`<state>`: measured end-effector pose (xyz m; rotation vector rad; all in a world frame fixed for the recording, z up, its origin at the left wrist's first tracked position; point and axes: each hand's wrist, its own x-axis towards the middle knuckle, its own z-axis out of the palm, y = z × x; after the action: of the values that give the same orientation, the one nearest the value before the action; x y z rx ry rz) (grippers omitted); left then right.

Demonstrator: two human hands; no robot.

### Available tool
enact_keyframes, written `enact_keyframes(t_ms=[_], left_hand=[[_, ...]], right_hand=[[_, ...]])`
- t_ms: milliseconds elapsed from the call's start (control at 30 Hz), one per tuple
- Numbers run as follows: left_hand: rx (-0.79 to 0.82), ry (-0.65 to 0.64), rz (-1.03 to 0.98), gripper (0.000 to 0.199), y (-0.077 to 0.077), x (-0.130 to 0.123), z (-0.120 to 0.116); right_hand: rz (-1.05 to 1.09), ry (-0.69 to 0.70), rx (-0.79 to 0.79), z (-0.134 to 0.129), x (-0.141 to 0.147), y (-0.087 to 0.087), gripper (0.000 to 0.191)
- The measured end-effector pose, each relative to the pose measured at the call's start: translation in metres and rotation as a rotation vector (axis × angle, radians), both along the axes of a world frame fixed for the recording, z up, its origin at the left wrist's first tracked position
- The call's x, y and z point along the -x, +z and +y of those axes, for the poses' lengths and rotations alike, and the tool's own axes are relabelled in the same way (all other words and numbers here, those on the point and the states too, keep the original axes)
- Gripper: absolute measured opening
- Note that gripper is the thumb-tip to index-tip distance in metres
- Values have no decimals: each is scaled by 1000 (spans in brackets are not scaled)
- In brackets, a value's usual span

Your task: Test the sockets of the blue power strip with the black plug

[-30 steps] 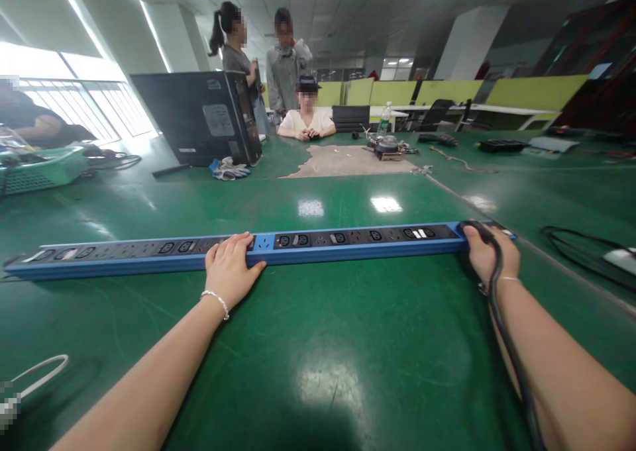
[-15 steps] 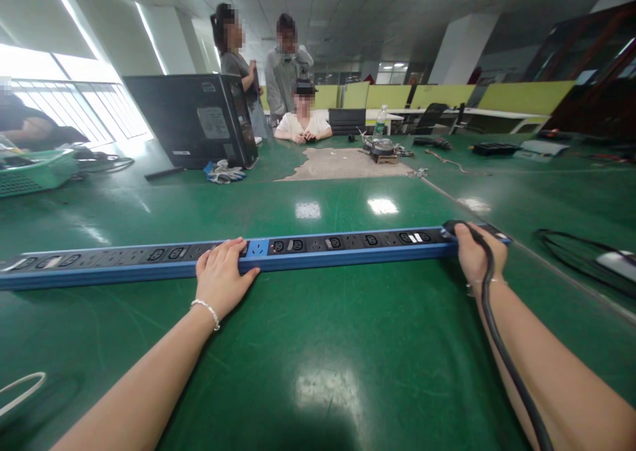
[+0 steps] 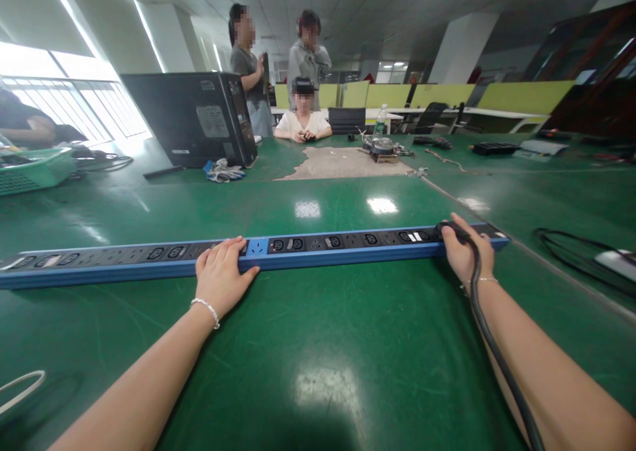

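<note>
A long blue power strip (image 3: pixel 338 257) with a row of black sockets and one blue socket lies across the green table. My left hand (image 3: pixel 222 269) grips it just left of the blue socket, fingers over the top and thumb along the near side. Near the strip's right end, my right hand (image 3: pixel 467 249) is closed on a black plug (image 3: pixel 446 228), which sits over the sockets. Whether the plug is in a socket, I cannot tell; my fingers hide part of it. Its thick black cord (image 3: pixel 484 335) runs down over my right forearm.
A black computer case (image 3: pixel 191 120) stands at the back left, with gloves (image 3: pixel 223 171) beside it. A green basket (image 3: pixel 37 171) is at far left. Black cables (image 3: pixel 571 255) lie at right. One person sits across the table (image 3: pixel 318 206); two stand behind.
My right hand has shifted slightly left along the strip with the plug, its fingers now lifted more. My left hand and the strip have stayed put. The two standing people have moved right.
</note>
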<state>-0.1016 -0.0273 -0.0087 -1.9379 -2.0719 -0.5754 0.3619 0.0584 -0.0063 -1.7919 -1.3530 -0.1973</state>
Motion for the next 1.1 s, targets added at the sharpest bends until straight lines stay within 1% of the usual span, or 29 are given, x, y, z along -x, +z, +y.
enact_keyframes(t_ms=[67, 233, 400, 467, 600, 733, 867, 967, 1100], left_hand=[[1, -1, -3, 51, 0, 0, 0], [-5, -6, -14, 51, 0, 0, 0], [-7, -11, -19, 51, 1, -1, 0], [-7, -11, -19, 52, 1, -1, 0], [0, -8, -13, 52, 2, -1, -1], [-4, -6, -20, 51, 2, -2, -1], [-6, -17, -41, 51, 2, -2, -1], [-6, -20, -48, 51, 2, -1, -1], [-8, -23, -61, 51, 2, -2, -1]], right_hand=[[-12, 11, -2, 0, 1, -2, 47], [-66, 50, -30, -2, -1, -4, 35], [-62, 100, 9, -6, -5, -3, 36], [-61, 119, -2, -6, -5, -4, 36], [-36, 84, -42, -3, -3, -8, 36], [-15, 33, 71, 0, -3, -10, 39], [-37, 31, 160, -1, -7, -9, 46], [-61, 44, 182, -3, -9, -9, 47], [-51, 20, 156, -2, -9, -10, 43]])
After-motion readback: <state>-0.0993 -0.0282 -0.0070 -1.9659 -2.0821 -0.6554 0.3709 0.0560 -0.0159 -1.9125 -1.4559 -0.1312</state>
